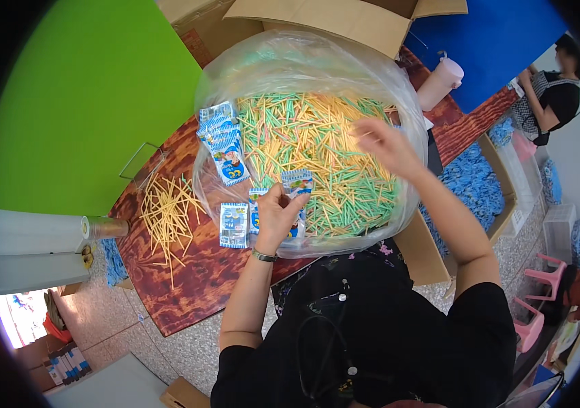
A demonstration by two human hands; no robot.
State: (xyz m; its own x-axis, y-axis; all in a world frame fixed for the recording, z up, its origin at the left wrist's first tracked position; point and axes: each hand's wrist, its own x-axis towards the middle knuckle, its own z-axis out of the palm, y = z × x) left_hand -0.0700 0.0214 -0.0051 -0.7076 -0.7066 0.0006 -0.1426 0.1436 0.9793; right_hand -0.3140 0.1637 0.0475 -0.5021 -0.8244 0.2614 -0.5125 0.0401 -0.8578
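A large clear plastic bag (290, 54), its mouth spread wide, holds a heap of thin yellow, green and pinkish sticks (290, 139). At its near edge my left hand (277, 216) is closed on a small blue-and-white packet (298, 179), with the thumb across it. Part of that packet and of another beside it is hidden by the hand. My right hand (388, 148) hovers over the right side of the heap, its fingers smeared by motion. Several similar packets (230, 162) overlap at the bag's left side, and a single packet (234, 228) lies below them.
Loose yellow sticks (167, 217) lie on the reddish wooden table (181, 302). Cardboard flaps (324, 20) rise behind the bag. A pink bottle (441, 81) stands at the back right. Boxed blue packets (473, 183) are at the right, where another person (552, 102) works farther off.
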